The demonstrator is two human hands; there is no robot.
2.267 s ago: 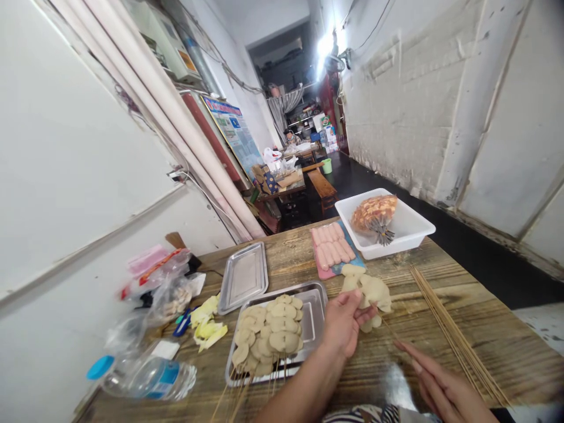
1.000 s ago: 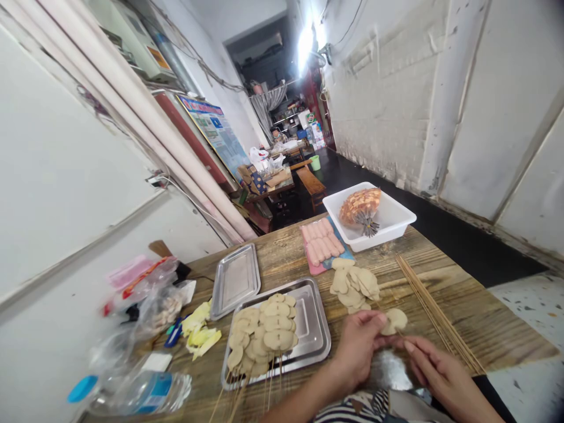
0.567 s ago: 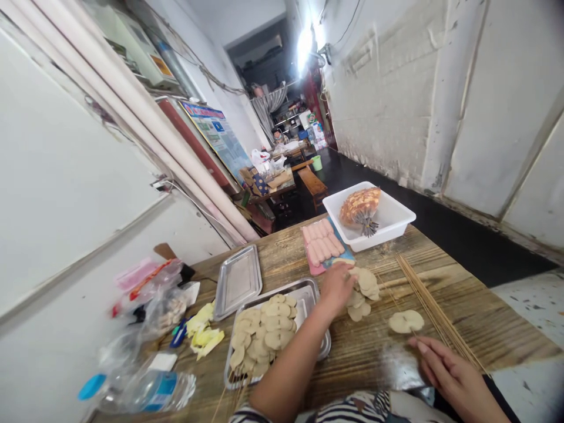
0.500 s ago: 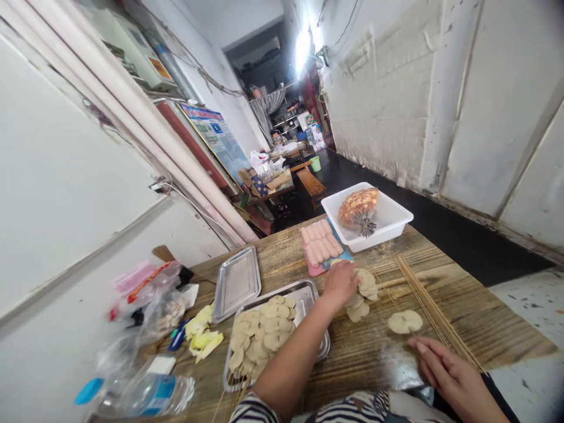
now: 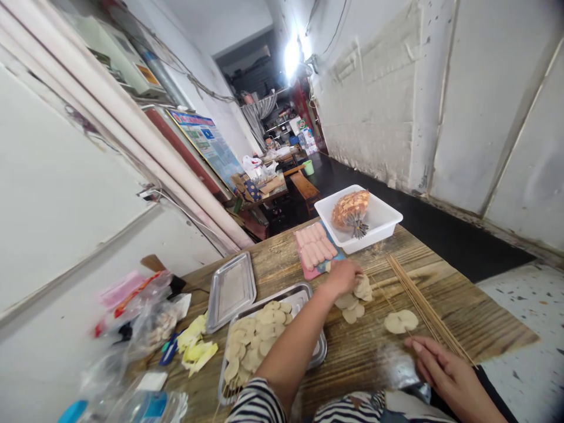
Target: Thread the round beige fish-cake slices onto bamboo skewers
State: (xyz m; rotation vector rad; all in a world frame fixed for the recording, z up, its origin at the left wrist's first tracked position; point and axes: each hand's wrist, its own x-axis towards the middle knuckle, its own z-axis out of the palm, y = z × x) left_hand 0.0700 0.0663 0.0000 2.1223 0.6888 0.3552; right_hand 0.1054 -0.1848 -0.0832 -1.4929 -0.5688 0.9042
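Fingers curled together, my left hand (image 5: 344, 277) grips at the edge of a small pile of pale round slices (image 5: 351, 306); its fingertips are partly hidden. My right hand (image 5: 443, 367) pinches the near end of a thin wooden skewer (image 5: 408, 333). Pale slices (image 5: 401, 321) are threaded on that skewer, just above the wooden table. Beside my right hand lies a bundle of bare skewers (image 5: 429, 305). To the left of my left forearm, a metal tray (image 5: 304, 292) holds many more pale slices on skewers.
A second metal tray (image 5: 231, 292) lies at the left. Behind the pile are a pack of pink sausages (image 5: 315, 245) and a white tub (image 5: 379, 226) with bagged skewered food (image 5: 351, 210). Plastic bags (image 5: 154, 320), yellow scraps (image 5: 198, 346) and a bottle (image 5: 152, 406) crowd the left edge.
The view has shifted slightly, moving the scene left. My left hand stays at the pile, and my right hand still holds the skewer with slices.
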